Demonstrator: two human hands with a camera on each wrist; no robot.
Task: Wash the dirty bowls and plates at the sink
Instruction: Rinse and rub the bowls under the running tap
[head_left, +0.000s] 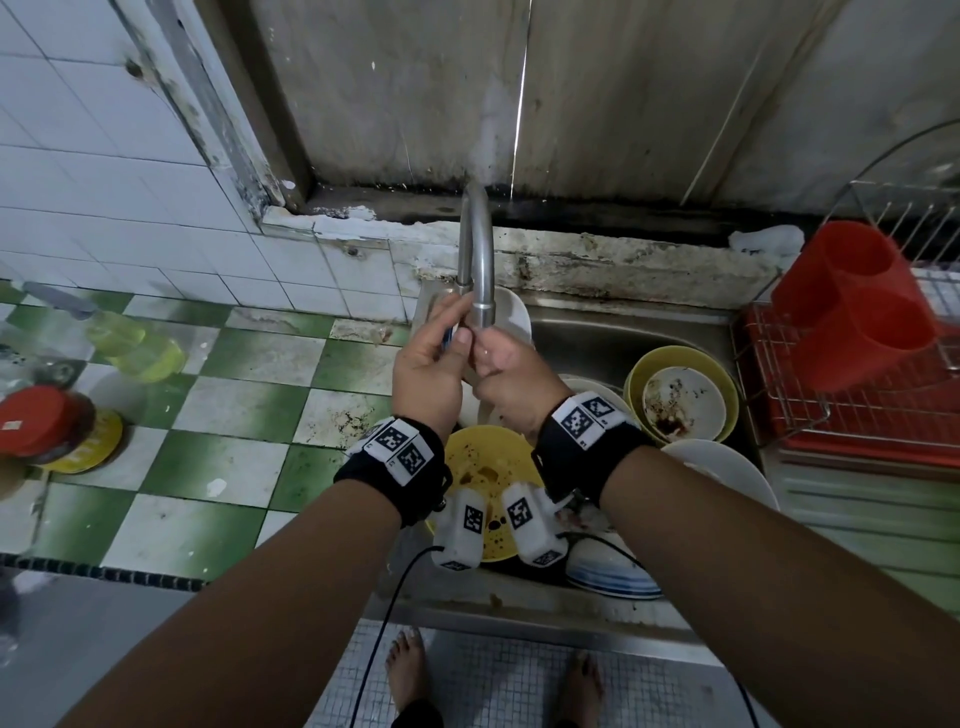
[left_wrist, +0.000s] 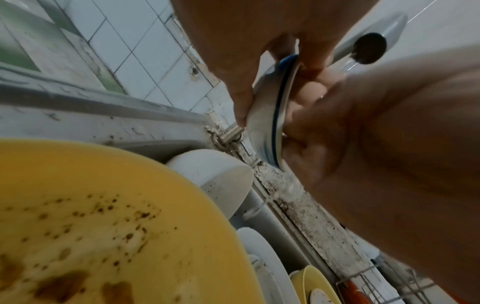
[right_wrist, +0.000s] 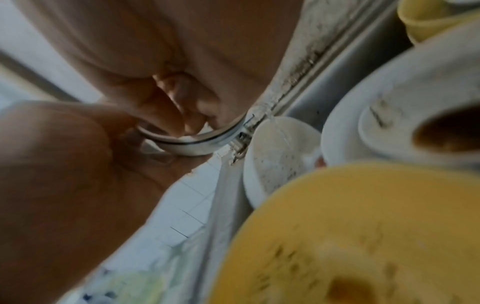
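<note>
Red cutlery holder (head_left: 857, 306), wire rack (head_left: 852, 415)

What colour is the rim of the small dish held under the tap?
Blue, on a small white dish; clearest in the left wrist view.

Head view: high, looking down over the steel sink (head_left: 613, 325). Wrist views: close, low, looking up along hands, sharing the stained yellow plastic bowl (left_wrist: 91, 216).

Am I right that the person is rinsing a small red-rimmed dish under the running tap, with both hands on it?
Not quite: the small dish's rim is blue, not red, as the left wrist view shows. The rest holds: the left hand and right hand both hold it under the running tap.
</note>
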